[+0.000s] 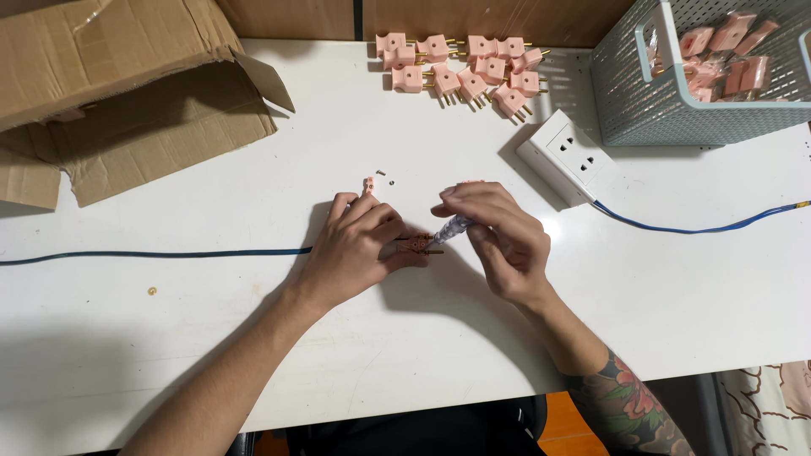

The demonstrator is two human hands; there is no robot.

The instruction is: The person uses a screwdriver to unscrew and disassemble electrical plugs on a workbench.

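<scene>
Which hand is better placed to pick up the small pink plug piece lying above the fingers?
Left. The left hand has fingertips right beside the small pink plug piece; the right hand holds a screwdriver.

Bare forearms, no sleeves; floral tattoo on R forearm (629,397).

Desk (253,355): smooth white laminate, faint sheen.
Cardboard box (110,93), far left corner: matt brown corrugated paper, creased.
Plugs (460,72), far edge: matt pink plastic, shiny brass-coloured metal pins.
Basket (667,110), far right corner: pale blue perforated plastic.
Socket block (568,156): glossy white plastic.
Cable (152,253): smooth blue plastic sheath.
</scene>
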